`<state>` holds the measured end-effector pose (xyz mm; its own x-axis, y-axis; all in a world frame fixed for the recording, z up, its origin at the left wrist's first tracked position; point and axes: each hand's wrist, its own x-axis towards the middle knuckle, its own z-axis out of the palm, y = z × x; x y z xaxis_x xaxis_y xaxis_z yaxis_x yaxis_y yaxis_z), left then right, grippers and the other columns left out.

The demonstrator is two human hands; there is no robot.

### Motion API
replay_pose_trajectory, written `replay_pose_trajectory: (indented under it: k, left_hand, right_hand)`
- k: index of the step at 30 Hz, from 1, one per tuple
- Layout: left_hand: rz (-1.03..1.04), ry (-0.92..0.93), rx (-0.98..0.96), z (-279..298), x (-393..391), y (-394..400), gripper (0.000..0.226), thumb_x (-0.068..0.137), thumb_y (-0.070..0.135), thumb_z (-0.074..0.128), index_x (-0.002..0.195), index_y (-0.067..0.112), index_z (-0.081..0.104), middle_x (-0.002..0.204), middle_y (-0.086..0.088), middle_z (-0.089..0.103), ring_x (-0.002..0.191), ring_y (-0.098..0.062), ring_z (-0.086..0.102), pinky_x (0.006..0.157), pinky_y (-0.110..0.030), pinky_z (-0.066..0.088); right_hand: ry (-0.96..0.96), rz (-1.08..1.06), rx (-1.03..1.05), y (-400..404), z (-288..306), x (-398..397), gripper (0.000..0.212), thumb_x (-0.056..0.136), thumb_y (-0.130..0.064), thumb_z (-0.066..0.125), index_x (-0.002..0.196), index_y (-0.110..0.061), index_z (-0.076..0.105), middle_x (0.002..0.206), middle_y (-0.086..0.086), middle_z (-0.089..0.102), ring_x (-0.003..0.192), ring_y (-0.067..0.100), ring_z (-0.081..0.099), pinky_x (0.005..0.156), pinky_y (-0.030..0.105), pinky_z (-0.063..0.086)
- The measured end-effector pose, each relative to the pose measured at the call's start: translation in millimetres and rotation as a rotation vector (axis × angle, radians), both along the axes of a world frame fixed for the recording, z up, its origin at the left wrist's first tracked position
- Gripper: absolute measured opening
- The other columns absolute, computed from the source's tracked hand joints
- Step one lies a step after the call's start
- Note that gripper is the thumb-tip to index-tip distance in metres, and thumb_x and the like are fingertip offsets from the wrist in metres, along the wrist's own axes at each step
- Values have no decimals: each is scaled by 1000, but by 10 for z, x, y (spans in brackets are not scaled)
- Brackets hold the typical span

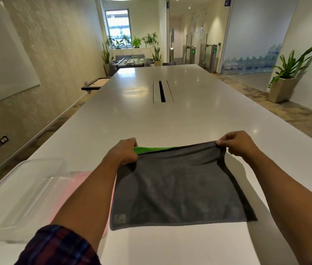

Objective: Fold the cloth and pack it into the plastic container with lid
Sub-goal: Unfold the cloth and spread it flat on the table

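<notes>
A grey cloth (180, 190) lies spread on the white table (170, 119), its near edge flat and its far edge lifted. My left hand (124, 152) pinches the far left corner. My right hand (237, 143) pinches the far right corner. A strip of green cloth (151, 149) shows behind the lifted far edge, next to my left hand. A clear plastic container (23, 190) stands at the left, near the table's edge. Something pink (78, 180) lies beside it, partly under my left forearm; I cannot tell whether it is the lid.
A cable slot (162, 91) runs along the middle of the long table farther off. The table's left edge passes close to the container. A potted plant (285, 77) stands on the floor at the right, and a foosball table (132, 61) beyond the far end.
</notes>
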<state>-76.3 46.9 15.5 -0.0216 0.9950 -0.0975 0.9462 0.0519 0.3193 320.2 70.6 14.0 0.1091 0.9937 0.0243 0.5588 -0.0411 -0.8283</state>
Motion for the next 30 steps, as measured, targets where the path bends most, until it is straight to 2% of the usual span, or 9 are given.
replay_pose_trajectory:
  k: [5,10,14,16,19,22,25,27,30]
  left_hand:
    - [-16,112,214,-153,55,9,23,88,17,59,111,16,61,113,-12,62,100,-32,62,87,-44,53]
    - [-34,96,511,-287,168,-30,26,84,31,71,103,17,61,104,-6,57,92,-28,57,80,-38,46]
    - [-105,-92,315,-386,344,-52,19,83,37,70,78,20,64,83,1,66,81,-25,65,69,-33,52]
    - [-156,-103,185,-451,394,-51,15,86,38,67,86,23,70,92,3,69,90,-22,67,78,-33,54]
    - [-197,-52,156,-546,389,-19,30,87,36,66,116,27,69,123,1,62,117,-26,56,100,-42,49]
    - [-128,51,86,-585,356,29,64,88,51,61,146,27,50,152,-2,46,137,-34,43,112,-48,41]
    - [-83,215,2,-610,306,62,87,86,73,47,158,26,30,166,-4,28,148,-34,30,116,-51,31]
    - [-73,289,-8,-634,282,48,96,84,82,37,160,25,24,167,-5,23,151,-34,23,116,-52,28]
    - [-47,349,17,-639,299,11,104,79,89,29,160,24,24,164,-7,27,146,-36,26,113,-48,34]
  right_hand:
    - [38,-111,77,59,-52,-47,15,87,-15,79,88,-1,73,83,16,76,63,20,75,59,22,54]
    - [-251,-94,113,70,-154,-157,46,88,-24,77,128,-9,62,122,15,66,103,31,68,91,42,54]
    - [-251,105,132,29,-289,-274,27,87,-23,78,113,-19,72,106,4,74,92,21,71,83,34,56]
    - [-321,197,45,16,-374,-330,12,87,-33,77,98,-28,76,97,-5,75,92,16,70,86,38,58]
    - [-452,240,-18,34,-452,-373,30,82,-55,74,105,-35,75,110,-10,68,103,16,65,91,45,57]
    - [-610,238,-18,83,-545,-361,65,78,-73,63,132,-38,60,138,-4,56,124,23,55,102,48,49]
    - [-656,267,-80,90,-745,-311,86,83,-81,41,157,-38,29,168,0,21,153,24,21,123,50,20]
    - [-704,270,-83,80,-874,-275,91,82,-86,23,160,-41,12,171,-3,3,157,18,0,126,48,1]
    - [-749,264,-35,100,-944,-230,96,80,-92,10,161,-40,4,171,-6,-3,157,14,-5,127,44,-2]
